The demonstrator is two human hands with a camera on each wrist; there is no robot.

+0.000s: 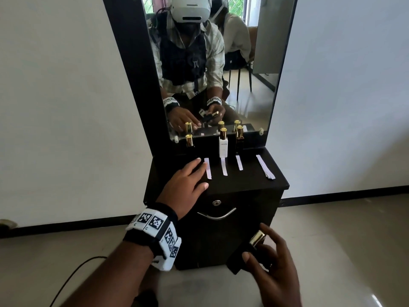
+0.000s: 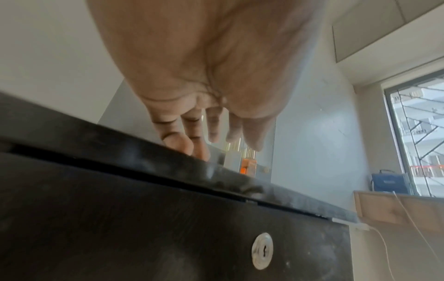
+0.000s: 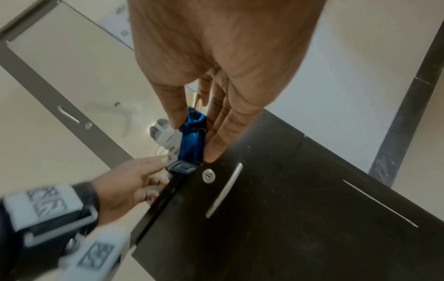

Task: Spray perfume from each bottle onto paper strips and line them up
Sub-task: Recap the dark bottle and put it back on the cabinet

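Observation:
My right hand (image 1: pixel 262 253) grips a dark blue perfume bottle (image 1: pixel 241 260) with a gold cap, low in front of the cabinet door. The right wrist view shows that bottle (image 3: pixel 193 140) between thumb and fingers. My left hand (image 1: pixel 192 176) lies flat on the black table top (image 1: pixel 247 182), fingers spread, beside the leftmost paper strip (image 1: pixel 208 171). Two more strips (image 1: pixel 224 167) (image 1: pixel 239 163) lie in a row to its right. At the back stand a dark bottle (image 1: pixel 189 142), a white bottle (image 1: pixel 223 148) and another dark bottle (image 1: pixel 240 138), all gold-capped.
A small pile of spare strips (image 1: pixel 265 167) lies at the table's right side. The mirror (image 1: pixel 254 63) rises right behind the bottles. The cabinet door below has a lock (image 1: pixel 216 202) and a curved metal handle (image 1: pixel 217 214). A black cable (image 1: pixel 73 275) runs over the floor at left.

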